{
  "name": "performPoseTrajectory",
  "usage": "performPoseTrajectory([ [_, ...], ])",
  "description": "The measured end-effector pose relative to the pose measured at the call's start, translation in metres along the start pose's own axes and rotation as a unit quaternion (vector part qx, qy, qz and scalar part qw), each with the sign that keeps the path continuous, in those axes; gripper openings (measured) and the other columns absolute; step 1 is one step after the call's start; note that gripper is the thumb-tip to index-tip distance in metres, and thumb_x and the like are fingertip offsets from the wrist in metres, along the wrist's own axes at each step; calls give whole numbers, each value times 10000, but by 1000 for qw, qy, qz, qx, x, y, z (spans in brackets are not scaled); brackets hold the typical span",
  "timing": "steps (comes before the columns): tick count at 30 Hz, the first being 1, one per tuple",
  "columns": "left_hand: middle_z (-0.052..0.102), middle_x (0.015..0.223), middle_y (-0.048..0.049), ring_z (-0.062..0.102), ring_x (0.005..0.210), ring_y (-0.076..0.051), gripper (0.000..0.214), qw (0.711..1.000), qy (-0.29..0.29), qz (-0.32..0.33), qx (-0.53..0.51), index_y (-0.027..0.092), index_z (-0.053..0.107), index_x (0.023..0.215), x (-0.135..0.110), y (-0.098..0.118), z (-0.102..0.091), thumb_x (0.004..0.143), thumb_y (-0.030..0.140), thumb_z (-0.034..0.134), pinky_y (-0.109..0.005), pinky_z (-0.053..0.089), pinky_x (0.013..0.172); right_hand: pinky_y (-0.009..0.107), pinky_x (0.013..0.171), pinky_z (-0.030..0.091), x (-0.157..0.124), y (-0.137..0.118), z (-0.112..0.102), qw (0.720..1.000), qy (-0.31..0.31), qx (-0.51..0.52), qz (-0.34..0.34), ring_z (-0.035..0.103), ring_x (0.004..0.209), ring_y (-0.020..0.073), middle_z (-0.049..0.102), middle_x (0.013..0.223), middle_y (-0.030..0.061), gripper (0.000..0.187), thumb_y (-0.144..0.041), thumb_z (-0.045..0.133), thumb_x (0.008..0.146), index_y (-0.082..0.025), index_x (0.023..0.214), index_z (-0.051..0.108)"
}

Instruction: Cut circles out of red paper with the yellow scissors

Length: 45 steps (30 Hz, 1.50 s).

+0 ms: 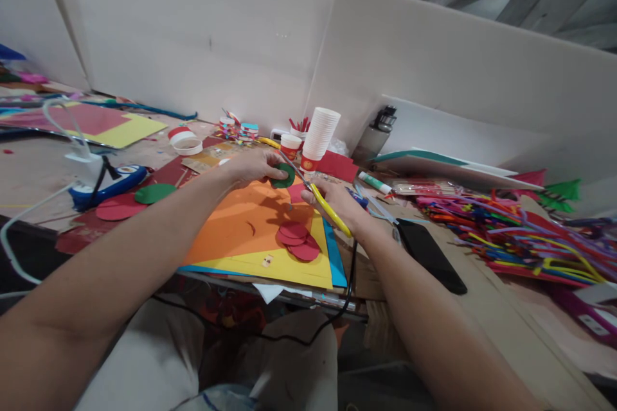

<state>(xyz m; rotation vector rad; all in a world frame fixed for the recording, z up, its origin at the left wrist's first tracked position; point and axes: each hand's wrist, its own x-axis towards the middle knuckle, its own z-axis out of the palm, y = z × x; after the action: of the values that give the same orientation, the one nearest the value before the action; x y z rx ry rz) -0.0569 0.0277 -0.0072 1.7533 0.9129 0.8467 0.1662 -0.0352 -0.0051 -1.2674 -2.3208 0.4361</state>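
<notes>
The left hand (255, 166) pinches a green paper disc (284, 174) above an orange sheet (226, 225); the right hand (337, 196) grips yellow-handled scissors (330, 209) close beside it. Red paper circles (303, 246) overlap nearer the person.

The left hand (253, 166) and right hand (344, 199) are bare, as are the left forearm (159, 241) and right forearm (409, 295) behind them. Below the hands, nearer the body, pale off-white trousers (144, 353) cover both legs, the fabric softly creased. Lower still, bluish cloth (216, 398) shows (too little of it to tell which garment it belongs to).
</notes>
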Motion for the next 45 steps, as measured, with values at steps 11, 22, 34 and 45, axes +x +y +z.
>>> performPoseTrajectory([
  [11, 671, 653, -34, 497, 557, -97, 124, 997, 58, -17, -37, 143, 709, 687, 3, 0, 2, 604, 228, 743, -237, 295, 538, 250, 615, 302, 0, 0, 0, 1000, 15, 12, 1, 445, 683, 125, 552, 774, 3, 413, -565, 435, 905, -175, 806, 528],
  [22, 687, 663, -30, 542, 587, -110, 113, 998, 47, -6, -40, 144, 716, 664, 0, 5, 4, 574, 200, 758, -254, 379, 596, 254, 668, 340, 1, -4, 1, 1000, 16, 18, -17, 462, 719, 130, 556, 809, 15, 422, -566, 415, 923, -172, 828, 531],
  [34, 680, 641, -48, 572, 597, -138, 111, 998, 51, 0, -33, 140, 711, 637, 0, 3, -1, 571, 199, 777, -290, 437, 635, 246, 634, 317, 2, -3, 1, 999, 9, 48, -9, 442, 689, 125, 560, 775, 11, 476, -620, 473, 865, -157, 809, 570],
  [45, 678, 655, -39, 546, 595, -123, 114, 998, 48, -14, -38, 136, 711, 675, -5, 12, 2, 588, 193, 760, -261, 375, 594, 245, 578, 331, 2, -3, 2, 996, 27, 87, 16, 416, 596, 105, 468, 627, -24, 456, -617, 494, 848, -178, 729, 515],
])
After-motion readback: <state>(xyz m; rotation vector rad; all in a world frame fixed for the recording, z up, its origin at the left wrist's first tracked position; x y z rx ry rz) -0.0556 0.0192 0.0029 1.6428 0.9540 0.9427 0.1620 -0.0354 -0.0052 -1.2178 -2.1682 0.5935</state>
